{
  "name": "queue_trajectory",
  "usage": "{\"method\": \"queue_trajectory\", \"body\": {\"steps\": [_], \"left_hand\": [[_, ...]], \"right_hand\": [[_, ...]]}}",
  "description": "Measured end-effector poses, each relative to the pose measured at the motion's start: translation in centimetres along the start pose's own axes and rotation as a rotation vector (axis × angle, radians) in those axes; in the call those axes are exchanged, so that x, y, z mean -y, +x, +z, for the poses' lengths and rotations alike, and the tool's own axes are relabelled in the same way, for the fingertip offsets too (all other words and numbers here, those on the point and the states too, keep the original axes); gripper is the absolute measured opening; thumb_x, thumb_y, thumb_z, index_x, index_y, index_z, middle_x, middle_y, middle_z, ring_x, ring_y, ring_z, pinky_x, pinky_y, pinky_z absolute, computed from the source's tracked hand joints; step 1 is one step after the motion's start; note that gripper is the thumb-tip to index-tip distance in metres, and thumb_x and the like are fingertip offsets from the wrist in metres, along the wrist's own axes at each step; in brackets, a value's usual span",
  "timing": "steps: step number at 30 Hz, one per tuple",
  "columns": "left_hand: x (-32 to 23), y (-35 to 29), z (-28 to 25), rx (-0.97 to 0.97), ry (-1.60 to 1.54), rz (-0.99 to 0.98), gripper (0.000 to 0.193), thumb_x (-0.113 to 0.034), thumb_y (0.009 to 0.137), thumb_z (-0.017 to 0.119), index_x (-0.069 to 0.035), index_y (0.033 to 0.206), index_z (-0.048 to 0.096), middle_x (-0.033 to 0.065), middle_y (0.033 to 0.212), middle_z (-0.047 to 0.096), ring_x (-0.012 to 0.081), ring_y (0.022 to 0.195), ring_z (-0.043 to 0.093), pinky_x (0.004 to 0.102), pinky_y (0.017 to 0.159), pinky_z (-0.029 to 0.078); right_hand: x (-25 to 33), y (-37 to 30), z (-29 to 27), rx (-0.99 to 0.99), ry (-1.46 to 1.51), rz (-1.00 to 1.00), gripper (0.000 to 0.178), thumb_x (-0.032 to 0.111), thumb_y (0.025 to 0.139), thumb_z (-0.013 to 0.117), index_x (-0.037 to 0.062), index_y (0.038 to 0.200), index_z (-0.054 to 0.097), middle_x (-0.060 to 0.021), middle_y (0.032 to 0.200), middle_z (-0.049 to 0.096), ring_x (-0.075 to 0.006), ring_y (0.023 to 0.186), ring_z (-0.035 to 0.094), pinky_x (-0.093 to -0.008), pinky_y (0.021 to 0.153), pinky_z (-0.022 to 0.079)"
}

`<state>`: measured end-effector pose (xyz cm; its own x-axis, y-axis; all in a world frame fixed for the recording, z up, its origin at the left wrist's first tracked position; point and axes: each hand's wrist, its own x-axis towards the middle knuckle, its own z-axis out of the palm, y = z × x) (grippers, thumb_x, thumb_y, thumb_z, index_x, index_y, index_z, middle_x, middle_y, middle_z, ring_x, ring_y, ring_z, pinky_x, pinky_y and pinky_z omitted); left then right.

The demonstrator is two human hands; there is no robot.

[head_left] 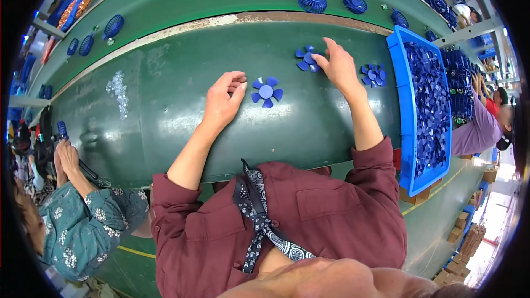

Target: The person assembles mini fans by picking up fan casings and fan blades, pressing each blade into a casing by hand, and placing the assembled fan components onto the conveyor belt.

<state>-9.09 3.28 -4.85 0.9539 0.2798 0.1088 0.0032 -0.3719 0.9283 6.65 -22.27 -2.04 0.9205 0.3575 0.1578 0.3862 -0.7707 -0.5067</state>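
Note:
A blue five-bladed fan impeller (266,92) lies flat on the green worktable. Just left of it my left hand (222,99) rests with loosely bent fingers, apart from the impeller and with nothing visible in it. My right hand (339,69) is over a second blue impeller (303,66) farther back, its thumb at the hub and its fingers stretched away from the thumb. To the right of that hand lie more blue impeller blades (374,75), close together; I cannot tell whether they are one piece or two overlapping.
A blue tray (408,127) heaped with blue impellers stands at the right. Small clear pieces (117,94) lie on the left of the table. Behind runs a green belt (221,0) with blue fan housings (312,1). A co-worker (83,209) sits left; another person (480,118) is at the right.

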Motion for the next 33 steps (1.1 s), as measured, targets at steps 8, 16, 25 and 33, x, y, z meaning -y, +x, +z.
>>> {"method": "queue_trajectory", "body": {"steps": [8, 16, 25, 33], "left_hand": [[-0.4, -0.4, -0.6, 0.008, -0.066, -0.016, 0.029, -0.009, 0.087, 0.062, -0.002, 0.115, 0.059, 0.0071, 0.102, 0.066, 0.0127, 0.087, 0.061, 0.0284, 0.078, 0.051], [2.0, 11.2, -13.0, -0.337, 0.719, 0.285, 0.042, -0.016, 0.078, 0.067, 0.000, 0.115, 0.055, 0.0210, 0.113, 0.057, 0.0409, 0.105, 0.053, 0.0470, 0.094, 0.044], [13.2, 22.3, -26.8, -0.597, 1.238, -0.079, 0.021, -0.011, 0.081, 0.053, -0.002, 0.100, 0.057, 0.0161, 0.102, 0.062, 0.0333, 0.100, 0.058, 0.0489, 0.081, 0.047], [4.6, 18.3, -17.9, -0.307, 1.152, 0.126, 0.009, -0.006, 0.067, 0.059, -0.005, 0.075, 0.063, 0.0165, 0.086, 0.065, 0.0345, 0.083, 0.063, 0.0465, 0.069, 0.051]], "right_hand": [[7.1, -5.7, 2.4, 0.075, 0.057, -0.547, 0.039, 0.018, 0.079, 0.070, 0.0080, 0.115, 0.060, -0.0140, 0.107, 0.057, -0.0330, 0.101, 0.058, -0.0413, 0.081, 0.051], [9.3, -8.0, 6.3, 0.097, 0.133, -0.534, 0.045, 0.018, 0.075, 0.077, 0.0066, 0.115, 0.060, -0.0154, 0.105, 0.054, -0.0321, 0.089, 0.059, -0.0398, 0.068, 0.052], [8.8, -8.4, 7.3, -0.007, 0.144, -0.516, 0.047, 0.018, 0.071, 0.082, 0.0053, 0.113, 0.064, -0.0125, 0.097, 0.056, -0.0250, 0.073, 0.060, -0.0339, 0.059, 0.051], [8.6, -8.1, 7.6, -0.006, 0.149, -0.515, 0.046, 0.018, 0.073, 0.080, 0.0044, 0.114, 0.063, -0.0147, 0.100, 0.055, -0.0271, 0.077, 0.060, -0.0352, 0.061, 0.051]]}}
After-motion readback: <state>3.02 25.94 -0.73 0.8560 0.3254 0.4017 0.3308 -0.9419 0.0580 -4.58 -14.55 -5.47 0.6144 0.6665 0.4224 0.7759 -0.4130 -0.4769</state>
